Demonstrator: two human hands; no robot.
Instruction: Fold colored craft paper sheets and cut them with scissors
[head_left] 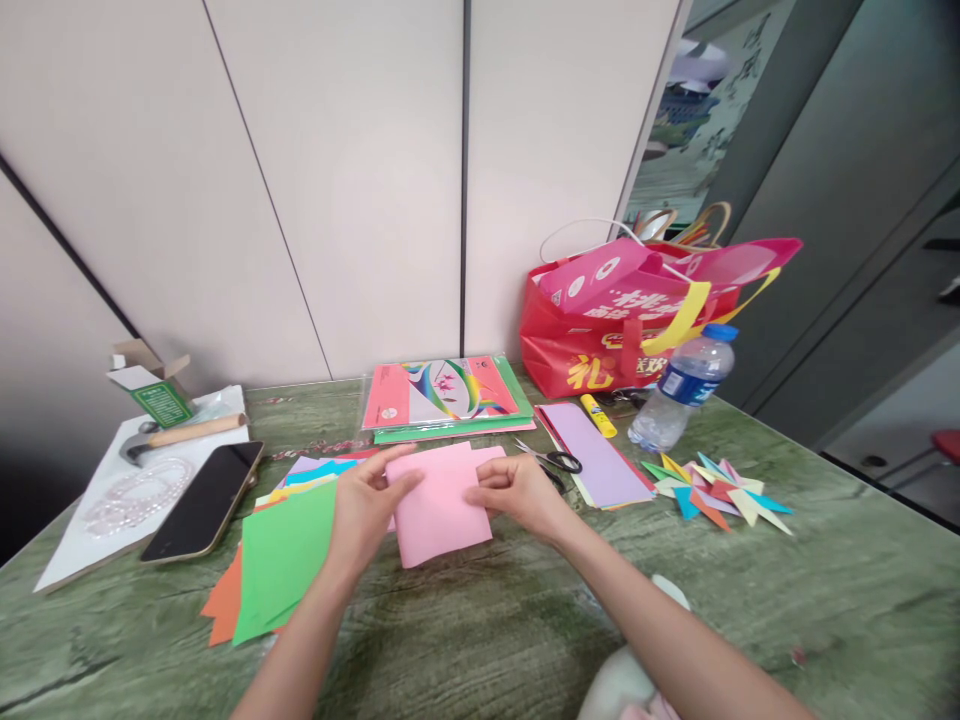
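Observation:
A sheet of pink paper point(442, 508), folded over on itself, is held up in front of me above the table. My left hand point(367, 500) grips its left edge, thumb on the near face. At the right edge, my right hand point(517, 490) pinches the paper between thumb and fingers. Just left of my left hand lie green paper sheets point(281, 560), with orange paper point(225, 600) beneath them. Behind my right hand is a pair of black-handled scissors point(562, 461).
Left: a phone point(204, 500), a hammer point(187, 432), a bead string point(139, 495), a small green box point(161, 402). Back: packaged paper point(450, 395), a red bag point(577, 340). Right: purple paper point(596, 455), a glue stick point(598, 416), a water bottle point(682, 390), folded paper stars point(720, 490).

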